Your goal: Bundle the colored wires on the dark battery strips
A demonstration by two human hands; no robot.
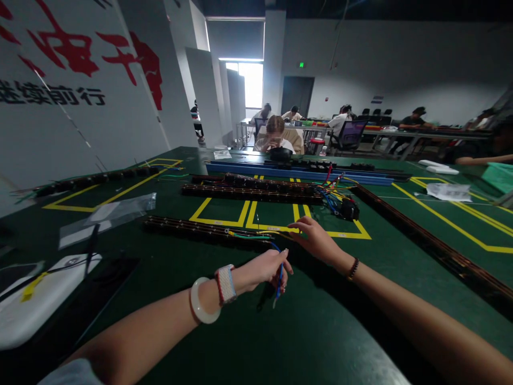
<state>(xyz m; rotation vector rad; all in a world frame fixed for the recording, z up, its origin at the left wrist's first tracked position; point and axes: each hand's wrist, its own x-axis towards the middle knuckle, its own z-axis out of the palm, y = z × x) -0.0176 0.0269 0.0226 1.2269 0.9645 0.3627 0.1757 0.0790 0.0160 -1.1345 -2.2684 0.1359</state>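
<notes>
My left hand (269, 268) is closed on a blue wire (279, 282), whose end hangs below the fingers. Just beyond it, my right hand (315, 239) has its thumb and fingertips brought together at a yellow-green wire (276, 233). Both wires lead to the right end of a long dark bar (200, 229) with copper-coloured strips, lying on the green table. A second green wire (250, 236) with a ring terminal lies along that bar. The exact contact of my right fingertips with the yellow-green wire is small and partly hidden.
More dark bars (252, 191) with a bundle of coloured wires (334, 195) lie behind. A long bar (425, 240) runs down the right side. Yellow tape (352, 235) marks the table (304, 331). Plastic bags (120, 214) lie left. A person (274, 133) sits across.
</notes>
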